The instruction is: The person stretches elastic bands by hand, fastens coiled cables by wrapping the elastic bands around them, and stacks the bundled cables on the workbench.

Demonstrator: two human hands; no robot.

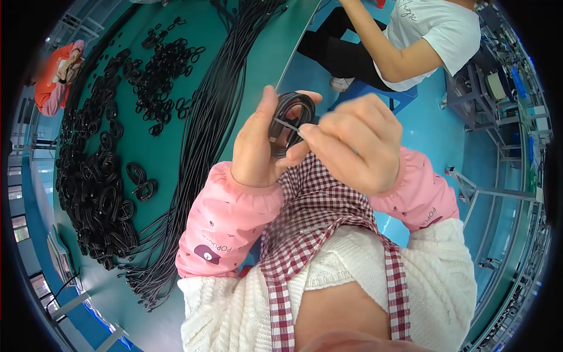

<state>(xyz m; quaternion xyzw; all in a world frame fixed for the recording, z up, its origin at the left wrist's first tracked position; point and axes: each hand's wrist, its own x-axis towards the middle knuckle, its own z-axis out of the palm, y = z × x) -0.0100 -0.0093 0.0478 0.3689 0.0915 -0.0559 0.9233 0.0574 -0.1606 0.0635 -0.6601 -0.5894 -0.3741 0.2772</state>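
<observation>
A coil of black cable (287,107) sits in the left hand (253,146), gripped between thumb and fingers that hide part of its loop. The right hand (360,144), blurred by motion, pinches a thin tie (286,123) crossing the coil; the fingertips cover the tie's end. Alongside, long loose cables (211,111) and heaped coils (94,193), too tangled to count, lie on a green table (161,161). Across from it, a seated person in a white shirt (437,44) is cut off by the top edge.
</observation>
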